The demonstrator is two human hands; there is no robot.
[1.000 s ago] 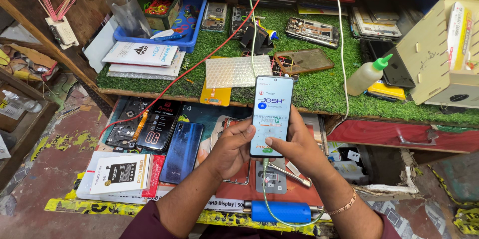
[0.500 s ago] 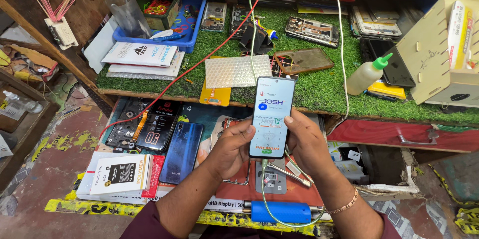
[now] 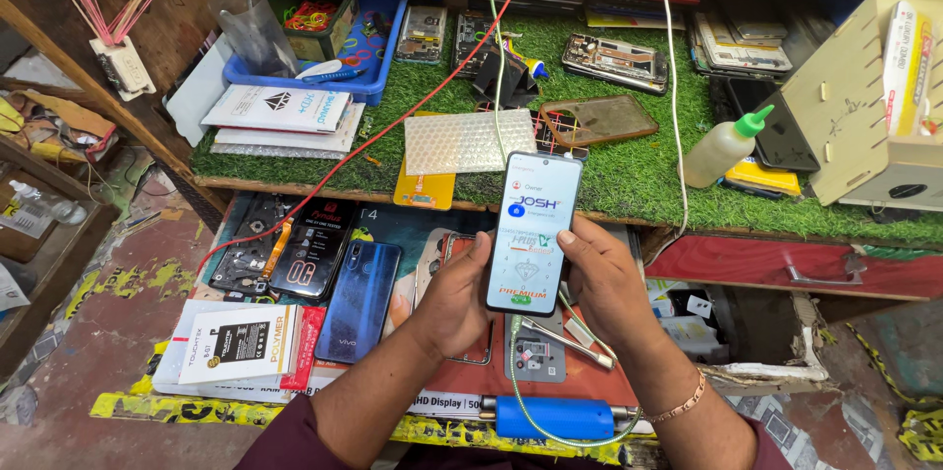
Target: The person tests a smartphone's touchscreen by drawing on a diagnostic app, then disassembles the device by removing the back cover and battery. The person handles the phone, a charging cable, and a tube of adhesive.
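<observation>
Upright between both hands, the phone shows a lit white screen and hangs above the bench's front edge, over the lower tray. A green cable runs from its bottom end. Left hand curls around the phone's left edge; right hand grips the right edge, thumb resting on the screen. Just below lie tweezers and a blue tool. Left of the hands sits a blue phone back. Farther up, on the green turf, stands a squeeze bottle.
</observation>
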